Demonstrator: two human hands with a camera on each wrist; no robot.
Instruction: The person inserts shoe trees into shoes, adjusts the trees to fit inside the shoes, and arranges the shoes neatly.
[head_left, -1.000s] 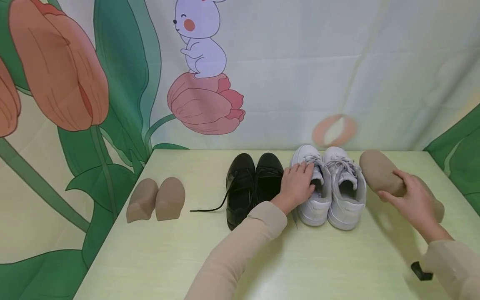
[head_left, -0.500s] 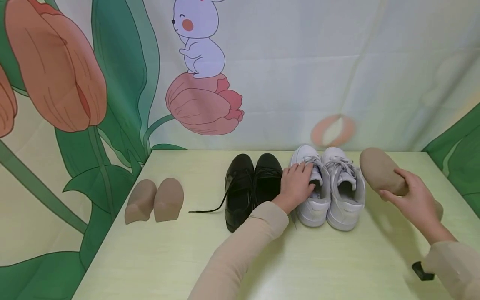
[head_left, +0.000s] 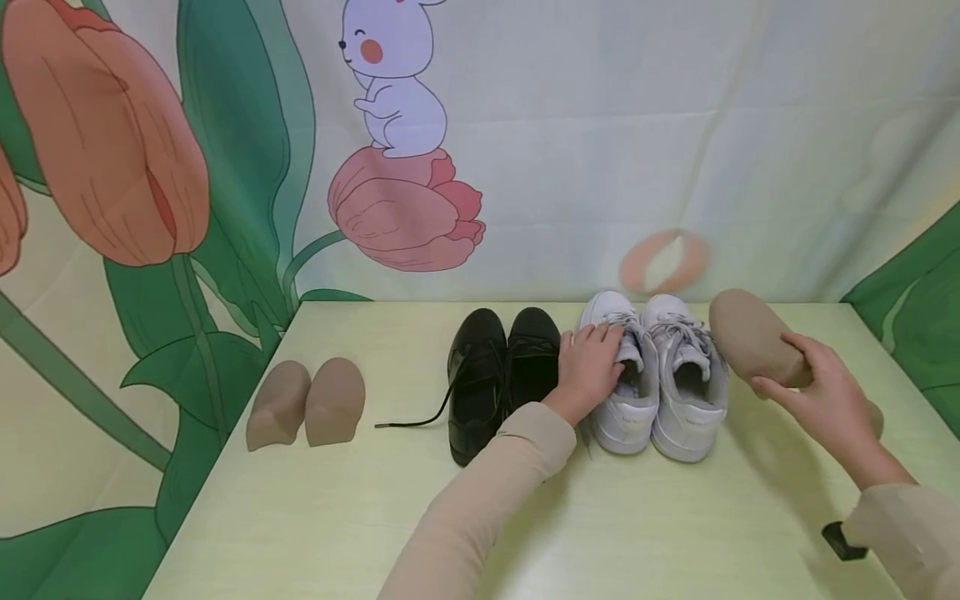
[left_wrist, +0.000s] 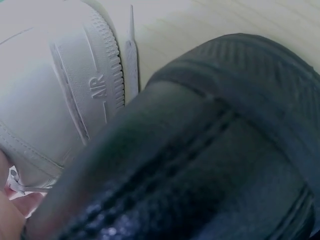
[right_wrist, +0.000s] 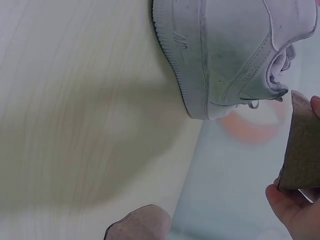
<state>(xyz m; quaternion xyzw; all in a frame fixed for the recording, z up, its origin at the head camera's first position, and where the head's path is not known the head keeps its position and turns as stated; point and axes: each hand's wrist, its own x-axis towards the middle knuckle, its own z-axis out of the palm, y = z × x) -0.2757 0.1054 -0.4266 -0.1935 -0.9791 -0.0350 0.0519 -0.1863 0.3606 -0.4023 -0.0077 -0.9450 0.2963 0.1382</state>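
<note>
Left hand [head_left: 590,372] rests on left white shoe [head_left: 626,421], fingers released, laid over side, perhaps steadying it. Right hand [head_left: 827,404] grasps insert [head_left: 752,335], fingers pinching blunt end, likely keeping rounded end free; raised over desk [head_left: 637,533], right of right white shoe [head_left: 688,433].

Left hand [head_left: 588,368] palm down, fingers pointing forward, thumb to their right; left forearm [head_left: 480,504] sleeved, slanting back leftward behind them. Right hand [head_left: 825,400] raised in a pinching hold, thumb below the forefinger; right forearm [head_left: 911,529] trailing behind those fingers, rightward.
</note>
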